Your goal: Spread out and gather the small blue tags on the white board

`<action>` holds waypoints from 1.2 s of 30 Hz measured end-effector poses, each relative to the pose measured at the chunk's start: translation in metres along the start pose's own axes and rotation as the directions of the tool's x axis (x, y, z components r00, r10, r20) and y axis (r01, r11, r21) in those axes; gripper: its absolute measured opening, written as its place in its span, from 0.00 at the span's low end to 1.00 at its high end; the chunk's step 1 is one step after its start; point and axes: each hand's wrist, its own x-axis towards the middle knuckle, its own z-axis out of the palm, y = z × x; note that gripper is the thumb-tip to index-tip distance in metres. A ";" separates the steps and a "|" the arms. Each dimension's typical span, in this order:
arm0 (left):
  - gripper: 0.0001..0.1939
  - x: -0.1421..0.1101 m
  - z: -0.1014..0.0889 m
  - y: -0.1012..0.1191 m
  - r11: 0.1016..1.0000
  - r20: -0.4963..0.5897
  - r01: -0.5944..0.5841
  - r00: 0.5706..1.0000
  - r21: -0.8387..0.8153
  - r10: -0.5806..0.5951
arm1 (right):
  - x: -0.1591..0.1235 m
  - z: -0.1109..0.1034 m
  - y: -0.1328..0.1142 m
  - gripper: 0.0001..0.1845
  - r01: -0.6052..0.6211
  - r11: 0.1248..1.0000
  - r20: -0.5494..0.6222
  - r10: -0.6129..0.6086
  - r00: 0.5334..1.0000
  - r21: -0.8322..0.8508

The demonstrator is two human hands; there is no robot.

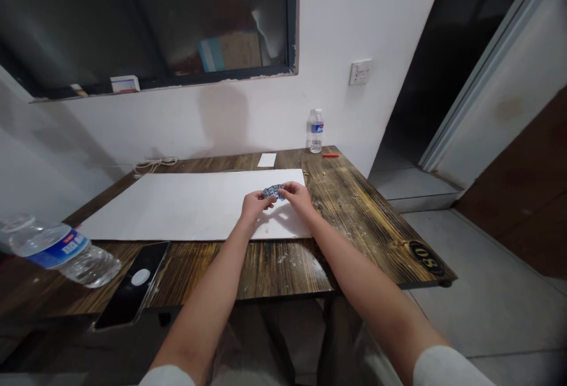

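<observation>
**Two hands pinch a small blue patterned piece (273, 192) over a white board (177, 203)**

The left hand (254, 205) and the right hand (298, 197) meet over the right part of the board, the fingers of each closed on one end of the piece, which spans the gap between them. Their shadows fall on the white surface beneath. Too little of the piece shows to tell its full shape.

The board lies flat on a dark, streaky wooden table (354, 221). Left of the arms, on the near side, a black phone (128, 294) lies slantwise, with a white round patch on its face. Just beside it, farther left, is a clear bottle (71, 249) with a blue label.

Beyond the board's far edge lies a small white card (267, 160). To its right, a second bottle (316, 128) stands upright near the wall, with a red stick (331, 155) just beside it. A pale cable (155, 164) lies loosely at the far left. A round dark plaque (426, 257) with gold digits marks the table's near right corner.
</observation>
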 end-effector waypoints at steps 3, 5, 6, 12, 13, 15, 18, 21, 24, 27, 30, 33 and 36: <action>0.20 0.000 0.000 0.000 1.000 0.026 -0.031 0.999 -0.002 0.031 | -0.001 0.000 -0.002 0.18 0.009 1.000 0.002 -0.009 1.000 0.004; 0.20 0.001 -0.001 0.000 0.999 0.040 -0.039 0.998 -0.006 0.040 | -0.003 0.001 -0.004 0.18 0.009 1.000 0.014 -0.009 1.000 0.009; 0.20 0.001 -0.001 -0.001 0.999 0.048 -0.045 0.998 -0.006 0.045 | -0.004 0.001 -0.005 0.18 0.008 1.000 0.025 -0.009 1.000 0.014; 0.17 -0.001 -0.001 0.004 0.996 0.052 -0.086 0.995 0.014 0.085 | -0.007 0.003 -0.008 0.18 -0.007 0.999 0.045 0.005 0.999 0.043; 0.16 -0.002 -0.001 0.006 0.996 0.049 -0.093 0.995 0.012 0.092 | -0.007 0.004 -0.008 0.18 -0.010 0.999 0.036 0.008 0.999 0.044; 0.16 -0.004 0.000 0.009 0.995 0.046 -0.104 0.994 0.004 0.104 | -0.007 0.004 -0.008 0.19 -0.020 0.999 0.025 0.019 1.000 0.043; 0.16 -0.006 0.000 0.011 0.993 0.044 -0.116 0.992 -0.011 0.117 | -0.009 0.005 -0.009 0.19 -0.030 0.999 0.045 0.028 0.999 0.042; 0.18 -0.005 -0.001 0.011 0.993 0.058 -0.121 0.991 -0.014 0.122 | -0.011 0.007 -0.011 0.20 -0.025 0.998 0.118 0.017 0.993 0.063; 0.20 -0.005 -0.001 0.010 0.993 0.081 -0.118 0.989 -0.032 0.120 | -0.012 0.009 -0.012 0.20 -0.009 0.998 0.133 0.000 0.991 0.063; 0.23 -0.007 0.000 0.012 0.993 0.100 -0.093 0.990 -0.069 0.099 | -0.010 0.009 -0.011 0.21 0.001 0.999 0.070 -0.004 0.998 0.033; 0.25 -0.009 0.003 0.016 0.992 0.142 -0.041 0.988 -0.123 0.058 | -0.009 0.008 -0.009 0.21 0.002 0.999 0.008 -0.002 1.000 0.051; 0.25 -0.011 0.004 0.018 0.987 0.179 -0.012 0.983 -0.162 0.042 | -0.008 0.008 -0.009 0.20 0.013 0.996 -0.023 -0.012 1.000 0.090; 0.25 -0.010 0.004 0.018 0.987 0.167 -0.001 0.985 -0.162 0.029 | -0.009 0.009 -0.010 0.19 0.024 0.995 -0.034 -0.021 0.999 0.102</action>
